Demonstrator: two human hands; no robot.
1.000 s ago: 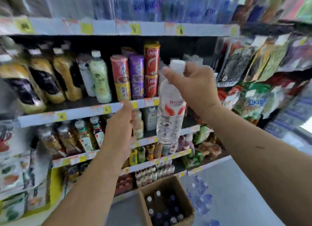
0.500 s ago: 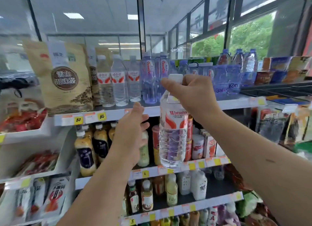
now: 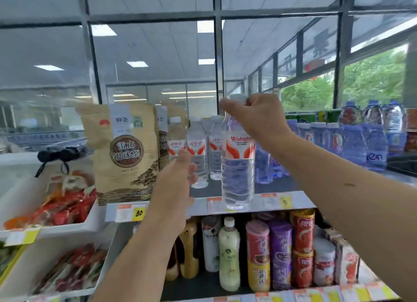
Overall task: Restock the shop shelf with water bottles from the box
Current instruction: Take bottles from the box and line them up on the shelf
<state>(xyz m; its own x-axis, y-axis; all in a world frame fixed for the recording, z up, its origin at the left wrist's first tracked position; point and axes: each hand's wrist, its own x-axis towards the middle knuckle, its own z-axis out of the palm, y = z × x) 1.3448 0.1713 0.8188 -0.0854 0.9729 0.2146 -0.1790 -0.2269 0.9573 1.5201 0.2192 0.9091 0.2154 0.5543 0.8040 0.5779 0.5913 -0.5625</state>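
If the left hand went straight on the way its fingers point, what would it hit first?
Most likely the front red-labelled bottle standing on the top shelf: the left hand points up and forward at it. Depth is unclear, so I cannot tell whether they already touch.

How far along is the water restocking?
Done: a few water bottles stand on the shelf. In hand: the right hand holds another bottle by its neck at the shelf edge; the left hand is open near them. Remaining: setting it down; the box is out of view.

Dark-framed windows show green trees; ceiling light panels glow.
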